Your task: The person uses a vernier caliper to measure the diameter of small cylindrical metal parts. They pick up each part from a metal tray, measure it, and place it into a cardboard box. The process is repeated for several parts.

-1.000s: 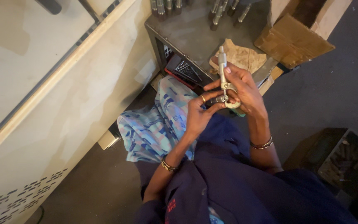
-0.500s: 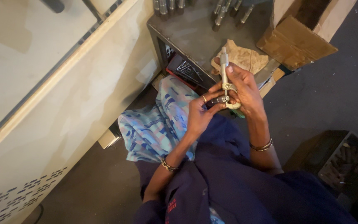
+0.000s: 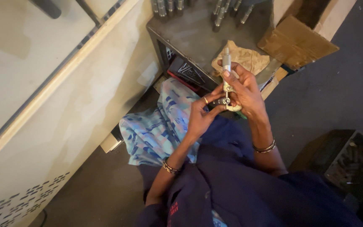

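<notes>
The right hand point(image 3: 245, 90) has its grip closed around a slim metal measuring tool point(image 3: 226, 77), held upright with its narrow barrel pointing away from the body, the thumb pressed along the barrel. The left hand point(image 3: 200, 115) meets it from the side, its fingertips pinched on a small dark part point(image 3: 221, 101) at the lower end of the tool, just beside the right palm. Both hands hover above the person's lap, directly in front of the near edge of a grey metal desk point(image 3: 192, 35). On the desk, just beyond the tool, lies a crumpled tan cloth point(image 3: 248, 58); at the desk's far edge stands a row of small metal cylinders point(image 3: 220, 14), upright or slightly tilted, well apart from the hands. To the right of the desk a flattened piece of cardboard point(image 3: 297, 40) leans over its corner. Below the desk's near edge a dark flat object with a red rim point(image 3: 185, 71) shows, partly hidden. A patterned blue cloth point(image 3: 158, 128) covers the knee left of the hands. Far to the right of the desk, on the floor, a dark crate point(image 3: 351, 162) holds dim objects too dark to identify.
</notes>
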